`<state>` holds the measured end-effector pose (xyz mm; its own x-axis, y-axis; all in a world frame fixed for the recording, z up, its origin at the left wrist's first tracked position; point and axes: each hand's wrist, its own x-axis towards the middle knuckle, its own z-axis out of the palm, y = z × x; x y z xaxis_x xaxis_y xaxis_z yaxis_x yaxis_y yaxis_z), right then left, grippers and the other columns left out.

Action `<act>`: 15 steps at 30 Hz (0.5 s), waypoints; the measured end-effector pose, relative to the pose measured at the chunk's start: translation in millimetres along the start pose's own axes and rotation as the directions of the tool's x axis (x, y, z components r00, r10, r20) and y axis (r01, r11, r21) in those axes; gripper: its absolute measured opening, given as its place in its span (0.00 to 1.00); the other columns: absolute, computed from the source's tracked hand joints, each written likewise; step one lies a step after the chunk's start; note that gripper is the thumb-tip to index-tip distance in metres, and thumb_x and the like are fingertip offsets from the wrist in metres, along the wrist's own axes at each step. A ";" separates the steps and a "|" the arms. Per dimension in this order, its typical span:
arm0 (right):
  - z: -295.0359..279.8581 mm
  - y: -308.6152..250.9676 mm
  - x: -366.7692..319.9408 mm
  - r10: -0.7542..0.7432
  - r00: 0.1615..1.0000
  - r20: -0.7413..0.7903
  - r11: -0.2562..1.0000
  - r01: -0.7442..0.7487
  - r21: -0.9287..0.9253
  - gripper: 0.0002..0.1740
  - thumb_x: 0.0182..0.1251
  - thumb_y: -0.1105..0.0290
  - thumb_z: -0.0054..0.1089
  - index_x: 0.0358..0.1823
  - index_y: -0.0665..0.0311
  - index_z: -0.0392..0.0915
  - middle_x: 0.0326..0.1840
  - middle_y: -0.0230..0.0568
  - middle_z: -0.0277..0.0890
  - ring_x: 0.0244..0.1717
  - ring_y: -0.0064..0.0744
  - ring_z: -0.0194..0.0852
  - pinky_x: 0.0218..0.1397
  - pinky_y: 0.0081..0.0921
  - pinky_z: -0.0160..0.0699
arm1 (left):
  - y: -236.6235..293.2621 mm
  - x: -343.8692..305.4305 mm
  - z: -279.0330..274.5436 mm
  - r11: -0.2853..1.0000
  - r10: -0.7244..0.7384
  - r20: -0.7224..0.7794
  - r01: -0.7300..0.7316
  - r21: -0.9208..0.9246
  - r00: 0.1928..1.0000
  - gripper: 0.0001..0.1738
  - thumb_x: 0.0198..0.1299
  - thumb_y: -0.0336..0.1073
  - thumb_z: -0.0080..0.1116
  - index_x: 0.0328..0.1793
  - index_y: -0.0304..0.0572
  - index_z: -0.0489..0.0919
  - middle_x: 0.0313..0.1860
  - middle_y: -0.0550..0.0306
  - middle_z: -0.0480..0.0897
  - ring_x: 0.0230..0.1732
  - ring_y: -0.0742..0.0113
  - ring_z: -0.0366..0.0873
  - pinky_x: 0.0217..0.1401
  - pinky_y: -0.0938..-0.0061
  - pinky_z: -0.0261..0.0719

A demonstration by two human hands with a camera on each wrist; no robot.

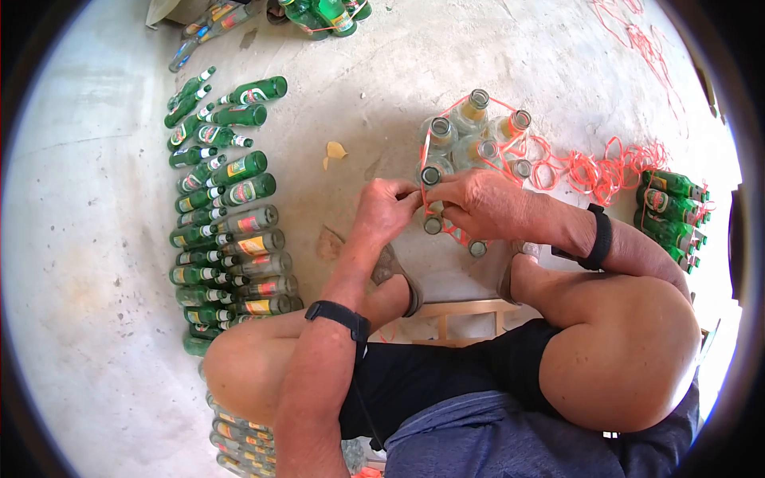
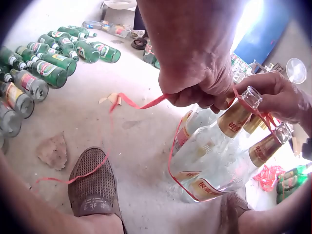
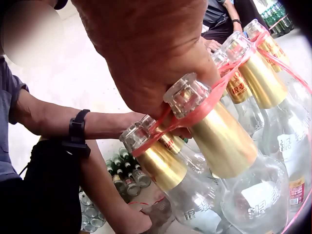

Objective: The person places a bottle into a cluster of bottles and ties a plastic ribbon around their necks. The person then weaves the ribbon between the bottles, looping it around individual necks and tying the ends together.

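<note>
Clear glass bottles [image 1: 468, 121] with gold neck foil stand upright in a cluster between the feet. Pinkish-red plastic string [image 3: 207, 108] loops from neck to neck, and another band circles the bodies lower down. At the near-left side of the cluster, my left hand [image 1: 382, 211] pinches the string, its fingers curled; a loose tail [image 2: 153, 103] trails from it toward the floor. My right hand [image 1: 488, 205] meets it there, thumb and fingers pinching string beside a bottle neck [image 2: 250, 99]. The fingertips of both hands are partly hidden behind the necks.
Rows of green and clear bottles [image 1: 243, 191] lie on the floor to the left. A tangle of red string [image 1: 598, 171] and a tied green bundle [image 1: 673, 215] are on the right. Another tied bundle [image 1: 327, 16] stands at the far side. Shoes [image 2: 93, 180] flank the cluster.
</note>
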<state>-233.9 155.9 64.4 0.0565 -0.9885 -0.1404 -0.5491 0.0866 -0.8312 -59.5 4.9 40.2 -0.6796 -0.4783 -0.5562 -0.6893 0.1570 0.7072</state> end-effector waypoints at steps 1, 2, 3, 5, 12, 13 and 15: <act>-0.9 -1.2 0.3 -0.008 1.000 -0.002 1.000 0.008 0.002 0.16 0.66 0.75 0.64 0.55 0.57 0.88 0.42 0.47 0.87 0.45 0.55 0.89 0.49 0.49 0.87 | -3.5 2.7 -0.4 1.000 0.000 0.012 0.000 -0.020 1.000 0.13 0.66 0.40 0.76 0.44 0.36 0.95 0.30 0.46 0.92 0.30 0.71 0.87 0.36 0.68 0.85; -1.4 -2.1 1.4 -0.018 1.000 -0.003 1.000 0.018 0.004 0.17 0.67 0.77 0.64 0.56 0.59 0.88 0.42 0.48 0.87 0.45 0.56 0.88 0.49 0.49 0.87 | -7.1 4.4 -0.6 0.999 -0.001 0.023 0.002 -0.040 1.000 0.14 0.65 0.41 0.76 0.44 0.36 0.95 0.30 0.46 0.92 0.29 0.71 0.87 0.36 0.68 0.85; -0.4 -2.1 2.2 -0.012 1.000 0.007 1.000 0.012 -0.003 0.16 0.67 0.76 0.64 0.55 0.59 0.87 0.41 0.48 0.87 0.44 0.56 0.88 0.49 0.49 0.87 | -8.9 4.6 0.9 0.999 -0.007 0.019 0.008 -0.036 1.000 0.14 0.65 0.41 0.76 0.44 0.36 0.95 0.30 0.46 0.92 0.29 0.71 0.87 0.36 0.68 0.85; 2.9 0.1 3.7 0.003 1.000 0.025 1.000 -0.002 -0.017 0.14 0.67 0.76 0.65 0.54 0.59 0.87 0.41 0.48 0.87 0.44 0.55 0.89 0.49 0.49 0.86 | -11.5 5.8 6.3 0.999 -0.019 0.013 0.019 -0.029 1.000 0.14 0.65 0.41 0.77 0.44 0.36 0.95 0.29 0.46 0.91 0.29 0.70 0.87 0.35 0.68 0.84; 11.8 1.3 -0.8 -0.099 0.993 -0.071 0.960 0.077 -0.269 0.08 0.69 0.69 0.67 0.47 0.59 0.85 0.40 0.44 0.83 0.45 0.51 0.89 0.49 0.46 0.87 | -16.9 10.0 8.9 0.998 0.062 0.002 -0.062 -0.022 0.998 0.14 0.62 0.41 0.79 0.44 0.35 0.94 0.30 0.44 0.91 0.30 0.70 0.87 0.37 0.68 0.86; 8.6 -1.5 -2.1 -0.124 0.988 -0.089 0.955 0.094 -0.281 0.08 0.69 0.69 0.67 0.46 0.60 0.85 0.39 0.44 0.82 0.46 0.50 0.88 0.50 0.46 0.87 | -19.6 10.4 8.8 0.996 0.090 -0.002 -0.090 -0.020 0.996 0.14 0.62 0.40 0.79 0.44 0.36 0.94 0.31 0.44 0.92 0.30 0.70 0.88 0.38 0.68 0.86; 3.4 -3.0 -3.7 -0.191 0.975 -0.110 0.941 0.150 -0.303 0.06 0.67 0.71 0.66 0.43 0.62 0.82 0.40 0.44 0.79 0.47 0.50 0.84 0.51 0.47 0.85 | -16.4 8.8 8.2 0.995 0.096 0.010 -0.096 -0.031 0.995 0.13 0.63 0.38 0.79 0.45 0.34 0.94 0.30 0.49 0.91 0.30 0.73 0.85 0.36 0.70 0.84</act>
<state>-229.7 159.7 65.5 0.0682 -0.9943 0.0815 -0.7611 -0.1046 -0.6402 -56.2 5.2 20.1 -0.7455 -0.4518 -0.4899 -0.6128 0.1757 0.7705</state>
